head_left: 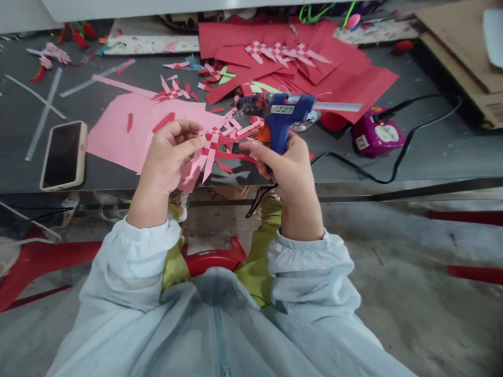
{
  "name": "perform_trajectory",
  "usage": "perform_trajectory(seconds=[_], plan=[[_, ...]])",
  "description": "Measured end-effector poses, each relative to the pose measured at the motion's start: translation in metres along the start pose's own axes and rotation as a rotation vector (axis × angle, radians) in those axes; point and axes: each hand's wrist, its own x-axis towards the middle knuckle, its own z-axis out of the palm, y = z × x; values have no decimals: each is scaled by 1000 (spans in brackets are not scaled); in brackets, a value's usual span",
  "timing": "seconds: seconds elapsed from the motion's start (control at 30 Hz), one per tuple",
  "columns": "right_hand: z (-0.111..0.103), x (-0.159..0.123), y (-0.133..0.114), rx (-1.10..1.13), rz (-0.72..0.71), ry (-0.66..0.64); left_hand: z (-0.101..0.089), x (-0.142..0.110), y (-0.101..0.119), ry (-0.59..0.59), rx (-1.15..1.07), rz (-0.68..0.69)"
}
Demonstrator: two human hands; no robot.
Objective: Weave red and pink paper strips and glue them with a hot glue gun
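Observation:
My left hand (pixel 168 152) pinches a woven paper piece (pixel 210 144), a small red and pink check with loose strip ends. In my right hand (pixel 288 159) is a blue hot glue gun (pixel 282 120), its nozzle pointing left and a clear glue stick coming out of its back. The gun's orange trigger lies by my right fingers. Nozzle and woven piece are apart. Pink paper sheets (pixel 118 131) lie under and beside my left hand, with red and pink paper scraps (pixel 236 128) scattered between the hands.
Red paper sheets (pixel 361 78) are piled at the back, with several finished woven pieces (pixel 278 52) on top. A phone (pixel 65 157) lies at the left. On the right, a purple power box (pixel 379 133) has a black cord (pixel 411 141); cardboard (pixel 463 47) sits beyond.

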Motion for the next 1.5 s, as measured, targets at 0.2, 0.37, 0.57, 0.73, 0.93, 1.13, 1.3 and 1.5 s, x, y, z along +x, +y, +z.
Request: perform_trajectory(seconds=[0.2, 0.37, 0.57, 0.73, 0.93, 1.13, 1.3, 1.5], plan=[[10, -2, 0, 46, 71, -56, 6, -2, -2, -18, 55, 7], [14, 0, 1, 74, 106, -34, 11, -4, -2, -19, 79, 20], [6, 2, 3, 69, 73, -3, 9, -2, -5, 1, 95, 63], [-1, 4, 7, 45, 45, 43, 4, 1, -7, 14, 38, 84], [-4, 5, 5, 66, 0, 108, -1, 4, -6, 113, 5, 104], [5, 0, 7, 90, 13, 29, 2, 6, -9, 128, -16, 141], [19, -5, 6, 173, 84, -47, 10, 3, -9, 159, -32, 167], [30, -4, 5, 198, 152, -71, 22, -4, -9, 160, -69, 283]])
